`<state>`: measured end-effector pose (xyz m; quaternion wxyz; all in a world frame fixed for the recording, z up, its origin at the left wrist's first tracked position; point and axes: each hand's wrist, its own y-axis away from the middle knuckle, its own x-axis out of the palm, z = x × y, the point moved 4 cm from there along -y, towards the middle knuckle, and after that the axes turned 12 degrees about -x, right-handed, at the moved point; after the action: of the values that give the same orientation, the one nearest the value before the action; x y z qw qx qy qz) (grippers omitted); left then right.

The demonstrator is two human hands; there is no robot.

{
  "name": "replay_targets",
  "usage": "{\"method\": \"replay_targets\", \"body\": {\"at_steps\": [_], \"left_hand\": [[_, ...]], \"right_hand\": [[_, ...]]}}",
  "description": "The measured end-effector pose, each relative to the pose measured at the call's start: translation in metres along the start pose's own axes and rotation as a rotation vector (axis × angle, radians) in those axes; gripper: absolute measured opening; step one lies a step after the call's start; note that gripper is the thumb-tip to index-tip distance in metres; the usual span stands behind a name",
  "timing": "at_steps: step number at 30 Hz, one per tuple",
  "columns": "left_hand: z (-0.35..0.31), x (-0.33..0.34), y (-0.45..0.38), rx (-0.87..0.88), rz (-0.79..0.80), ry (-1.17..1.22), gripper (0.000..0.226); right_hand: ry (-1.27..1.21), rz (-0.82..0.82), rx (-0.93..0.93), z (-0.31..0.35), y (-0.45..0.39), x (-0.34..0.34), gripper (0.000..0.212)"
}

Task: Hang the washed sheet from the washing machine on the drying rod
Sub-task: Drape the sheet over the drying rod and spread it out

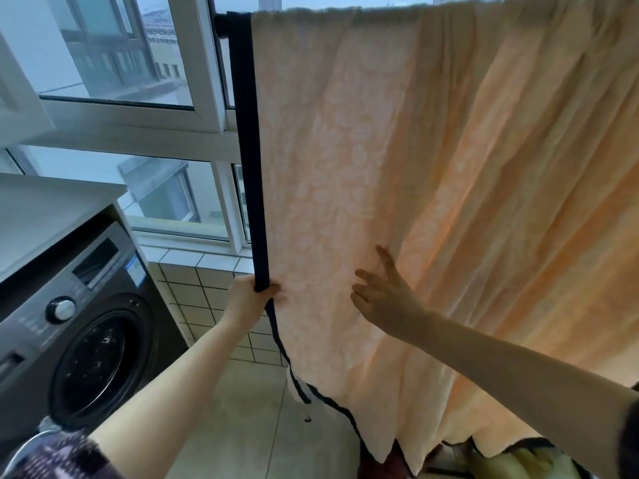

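A pale orange sheet (432,174) with a faint leaf pattern and a dark blue border hangs over the drying rod (221,24) at the top of the view. My left hand (250,299) pinches the sheet's dark blue left edge about two thirds of the way down. My right hand (383,292) lies flat on the cloth with fingers spread, just right of the left hand. The sheet's lower hem hangs loose and folded above the floor. The dark grey washing machine (79,323) stands at the lower left with its round door shut.
A white-framed window (193,122) fills the wall behind the sheet, above a tiled ledge (207,288). A white counter (52,202) sits over the washing machine. Beige floor tiles (259,426) lie below. Some coloured items show under the sheet at bottom right.
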<state>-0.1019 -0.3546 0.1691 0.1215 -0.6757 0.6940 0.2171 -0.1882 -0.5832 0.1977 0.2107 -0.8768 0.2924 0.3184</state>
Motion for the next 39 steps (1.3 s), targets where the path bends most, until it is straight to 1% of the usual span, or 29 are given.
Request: {"method": "replay_targets", "body": {"at_steps": [4, 6, 8, 9, 10, 12, 14, 15, 16, 18, 19, 21, 22, 24, 26, 28, 30, 31, 33, 34, 35, 37, 38, 39], "left_hand": [[0.009, -0.007, -0.008, -0.033, -0.046, -0.005, 0.009], [0.009, -0.009, -0.009, -0.043, -0.036, 0.005, 0.012], [-0.002, -0.015, -0.009, -0.031, 0.004, 0.035, 0.013], [-0.012, -0.019, -0.01, -0.014, 0.036, 0.071, 0.006], [-0.024, -0.026, -0.011, 0.021, 0.065, 0.124, 0.003], [-0.053, -0.04, -0.014, 0.109, 0.096, 0.228, 0.01], [-0.085, -0.053, -0.016, 0.186, 0.089, 0.315, 0.005], [-0.1, -0.059, -0.017, 0.219, 0.075, 0.361, 0.009], [-0.114, -0.065, -0.02, 0.243, 0.052, 0.411, 0.014], [-0.137, -0.078, -0.029, 0.309, -0.018, 0.41, 0.019], [-0.147, -0.084, -0.034, 0.344, -0.042, 0.39, 0.019], [-0.158, -0.095, -0.045, 0.345, -0.07, 0.415, 0.016], [-0.16, -0.097, -0.05, 0.316, -0.056, 0.47, 0.013], [-0.16, -0.096, -0.055, 0.268, 0.027, 0.553, 0.011], [-0.158, -0.091, -0.056, 0.266, 0.056, 0.522, 0.016], [-0.157, -0.088, -0.056, 0.291, 0.027, 0.482, 0.023], [-0.157, -0.086, -0.057, 0.334, -0.035, 0.465, 0.02], [-0.158, -0.086, -0.057, 0.353, -0.059, 0.451, 0.021], [-0.158, -0.083, -0.059, 0.365, -0.056, 0.436, 0.024], [-0.156, -0.082, -0.06, 0.36, -0.04, 0.435, 0.025], [-0.154, -0.082, -0.061, 0.355, -0.025, 0.435, 0.024], [-0.149, -0.082, -0.061, 0.353, -0.006, 0.424, 0.019], [-0.146, -0.081, -0.062, 0.363, 0.003, 0.405, 0.017], [-0.143, -0.08, -0.062, 0.377, 0.016, 0.384, 0.015]], "right_hand": [[-0.052, 0.132, -0.054, 0.015, -0.007, 0.009, 0.011], [-0.086, 0.151, -0.073, 0.014, -0.012, 0.005, 0.017], [-0.127, 0.081, -0.088, 0.005, -0.018, -0.008, 0.032], [-0.137, 0.027, -0.114, -0.001, -0.02, -0.018, 0.038], [-0.129, -0.03, -0.15, -0.007, -0.023, -0.03, 0.039], [-0.098, -0.125, -0.202, -0.023, -0.029, -0.053, 0.032], [-0.045, -0.18, -0.215, -0.043, -0.037, -0.071, 0.029], [-0.006, -0.195, -0.213, -0.055, -0.042, -0.079, 0.03], [0.04, -0.202, -0.207, -0.068, -0.047, -0.085, 0.033], [0.118, -0.208, -0.188, -0.094, -0.058, -0.092, 0.035], [0.138, -0.211, -0.184, -0.104, -0.062, -0.095, 0.034], [0.153, -0.195, -0.205, -0.118, -0.068, -0.097, 0.034], [0.164, -0.173, -0.227, -0.121, -0.071, -0.096, 0.037], [0.198, -0.137, -0.258, -0.123, -0.074, -0.095, 0.041], [0.251, -0.163, -0.237, -0.127, -0.079, -0.097, 0.044], [0.297, -0.211, -0.162, -0.136, -0.089, -0.1, 0.05], [0.361, -0.238, -0.121, -0.147, -0.102, -0.103, 0.06], [0.397, -0.232, -0.133, -0.152, -0.107, -0.101, 0.065], [0.444, -0.182, -0.202, -0.159, -0.116, -0.095, 0.076], [0.466, -0.155, -0.233, -0.161, -0.12, -0.093, 0.075], [0.487, -0.138, -0.258, -0.161, -0.124, -0.091, 0.065], [0.539, -0.123, -0.295, -0.161, -0.132, -0.088, 0.039], [0.552, -0.116, -0.3, -0.162, -0.136, -0.086, 0.033], [0.552, -0.133, -0.294, -0.162, -0.14, -0.086, 0.033]]}}
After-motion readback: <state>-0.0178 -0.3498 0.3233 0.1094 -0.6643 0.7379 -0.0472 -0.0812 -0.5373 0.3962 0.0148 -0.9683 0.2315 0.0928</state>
